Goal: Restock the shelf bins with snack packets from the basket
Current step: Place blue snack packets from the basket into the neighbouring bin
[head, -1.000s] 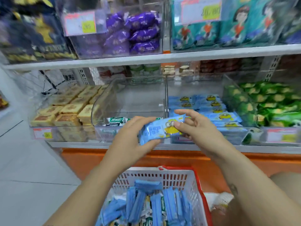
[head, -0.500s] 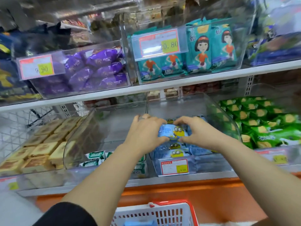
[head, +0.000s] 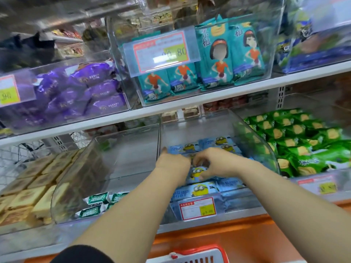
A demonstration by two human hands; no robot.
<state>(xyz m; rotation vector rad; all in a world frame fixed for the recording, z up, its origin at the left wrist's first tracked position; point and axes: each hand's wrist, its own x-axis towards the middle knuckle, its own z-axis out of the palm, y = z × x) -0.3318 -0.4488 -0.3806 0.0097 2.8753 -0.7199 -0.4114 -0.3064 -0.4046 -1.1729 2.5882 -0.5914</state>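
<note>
Head view, looking down at a store shelf [head: 190, 109]. Both hands reach into the clear bin [head: 252, 137] of blue packets [head: 201, 190] on the lower shelf. Left hand [head: 173, 165] and right hand [head: 216, 162] meet over one blue packet [head: 197, 172], fingers curled and pinching its edges as it lies on the pile. Neighbouring bin on the left [head: 117, 158] holds a few green-and-white packets [head: 95, 204] at its front. Red-rimmed basket [head: 191, 256] shows at the bottom edge, its contents out of sight.
</note>
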